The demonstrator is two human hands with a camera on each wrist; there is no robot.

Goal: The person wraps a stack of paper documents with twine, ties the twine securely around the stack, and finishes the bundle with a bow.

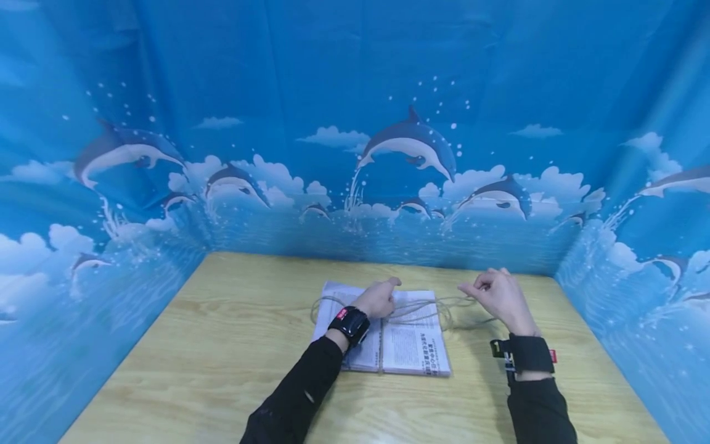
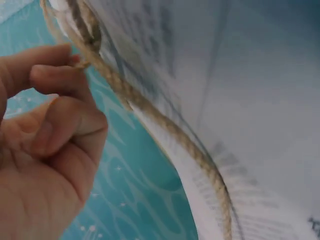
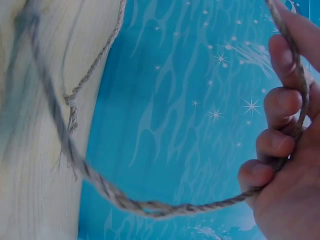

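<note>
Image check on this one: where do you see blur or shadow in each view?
Head: fairly even light, small print on the newspapers too soft to read, faint shadow on the table beside the right sleeve; left wrist: print smeared, rope clearer; right wrist: rope blurs toward upper left, printed stars crisper.

Left hand [image 1: 377, 300] pinching; right hand [image 1: 501, 301] curled.
</note>
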